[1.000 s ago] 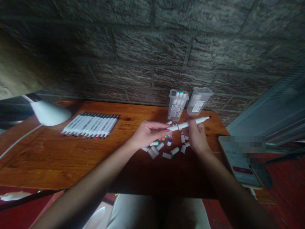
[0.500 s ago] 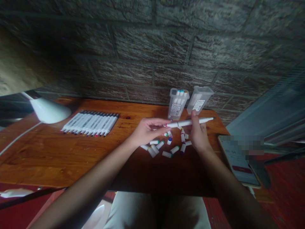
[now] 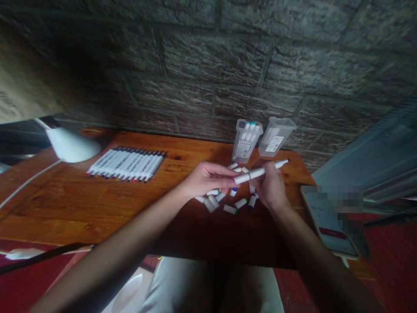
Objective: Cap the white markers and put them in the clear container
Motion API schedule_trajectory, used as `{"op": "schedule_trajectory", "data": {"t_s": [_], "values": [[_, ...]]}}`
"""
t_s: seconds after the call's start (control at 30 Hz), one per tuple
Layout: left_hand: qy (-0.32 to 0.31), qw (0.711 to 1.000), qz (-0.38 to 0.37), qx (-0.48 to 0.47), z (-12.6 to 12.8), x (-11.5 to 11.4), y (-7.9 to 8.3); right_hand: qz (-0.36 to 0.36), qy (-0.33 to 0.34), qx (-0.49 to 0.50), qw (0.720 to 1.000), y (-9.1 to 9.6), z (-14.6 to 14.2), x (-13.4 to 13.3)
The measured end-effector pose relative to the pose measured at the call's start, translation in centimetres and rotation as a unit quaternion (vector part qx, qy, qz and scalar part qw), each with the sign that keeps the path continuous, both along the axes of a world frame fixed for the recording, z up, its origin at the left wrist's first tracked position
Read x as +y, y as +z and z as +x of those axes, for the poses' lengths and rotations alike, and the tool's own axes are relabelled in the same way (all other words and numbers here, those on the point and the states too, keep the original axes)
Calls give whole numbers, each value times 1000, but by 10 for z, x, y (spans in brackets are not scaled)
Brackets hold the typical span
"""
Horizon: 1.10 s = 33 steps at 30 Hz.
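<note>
A white marker (image 3: 257, 173) is held between both hands above the table. My left hand (image 3: 208, 178) pinches its pinkish-red end, while my right hand (image 3: 270, 184) wraps round the barrel nearer the dark, uncapped tip at the right. Loose white marker caps (image 3: 230, 209) with coloured ends lie scattered beneath and around my hands; some are hidden behind the fingers. Off to the left, a row of white markers (image 3: 127, 163) lies side by side, dark tips toward the wall.
Against the brick wall stand a clear plastic case (image 3: 243, 150) with several markers in it and a second clear case (image 3: 273, 145). A white lamp (image 3: 73, 145) with a cord is on the left of the wooden table (image 3: 58, 208). A tablet (image 3: 329, 226) lies at the right edge.
My right hand has turned and closed further round the marker, its thumb no longer pointing up. The marker has shifted slightly and tilts more. The view has moved a little.
</note>
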<state>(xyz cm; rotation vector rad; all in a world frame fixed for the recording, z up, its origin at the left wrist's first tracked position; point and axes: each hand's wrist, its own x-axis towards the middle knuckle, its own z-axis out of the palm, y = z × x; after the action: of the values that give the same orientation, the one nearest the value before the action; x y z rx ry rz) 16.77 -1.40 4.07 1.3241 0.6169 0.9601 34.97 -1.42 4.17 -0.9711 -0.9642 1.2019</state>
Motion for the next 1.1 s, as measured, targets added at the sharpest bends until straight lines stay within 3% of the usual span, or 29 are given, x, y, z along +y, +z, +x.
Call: {"op": "schedule_trajectory", "data": {"t_s": [0.13, 0.27, 0.5, 0.6, 0.73, 0.87, 1.1], "values": [[17, 1000, 14, -22, 3, -2, -2, -3, -9, 59, 998, 5, -8, -4], [23, 999, 27, -15, 5, -1, -1, 11, 2, 47, 999, 4, -8, -2], [133, 985, 106, -13, 1, 9, 1, 28, -55, -92, 994, -2, -6, -1], [153, 980, 125, 4, -1, 11, 0, 57, -23, -143, 988, -2, -2, 1], [221, 965, 135, -32, -10, 19, -1, 145, 77, -228, 960, -5, 11, 10], [261, 953, 132, -76, -20, 28, 2, 159, 56, -334, 927, -16, 23, 20], [255, 961, 101, -38, -22, 24, 10, 130, 46, -424, 895, -22, 25, 20]]}}
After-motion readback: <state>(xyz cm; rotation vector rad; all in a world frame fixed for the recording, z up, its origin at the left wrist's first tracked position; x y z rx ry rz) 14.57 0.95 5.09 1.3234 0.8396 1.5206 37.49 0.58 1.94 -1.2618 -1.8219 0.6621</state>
